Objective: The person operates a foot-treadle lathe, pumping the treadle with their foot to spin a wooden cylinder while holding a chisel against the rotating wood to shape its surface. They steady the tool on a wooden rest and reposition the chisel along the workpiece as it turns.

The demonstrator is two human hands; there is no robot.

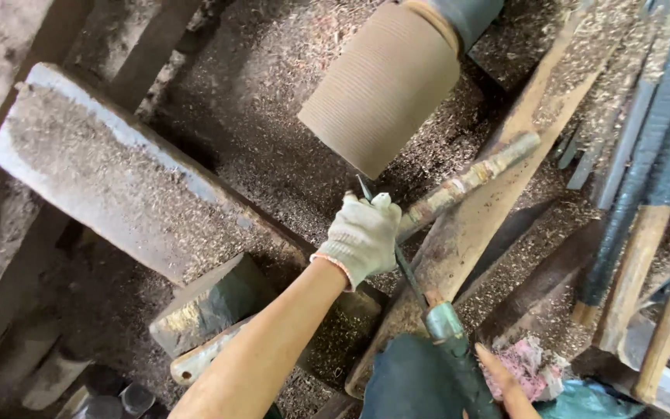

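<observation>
The left hand [364,237], in a white knitted work glove, is closing its fingers over the steel shaft of a turning chisel [405,268] and pressing it down onto a worn, paint-flecked tool rest bar [471,181]. The bare left forearm is reaching in from the bottom of the frame. The chisel is running diagonally: its tip is showing just above the gloved fingers, pointing toward the near end face of the wooden workpiece [381,81], and its shaft is passing down under the palm to a metal ferrule [443,320] and a dark handle [467,380] at the lower edge. Whether the tip is actually touching the wood cannot be told from this angle.

The workpiece is a pale, finely ridged cylinder, mounted at its far end to a dark drum at the top of the view and hanging clear above the lathe bed.

The right hand [505,384] is showing only as a few bare fingers beside the dark handle at the bottom edge; its grip cannot be judged, since most of the hand is out of view.

A thick wooden beam [118,171] is lying to the left, coated in shavings. Long spare tools with wooden handles [661,233] are lying along the right side, well apart from the hands.
</observation>
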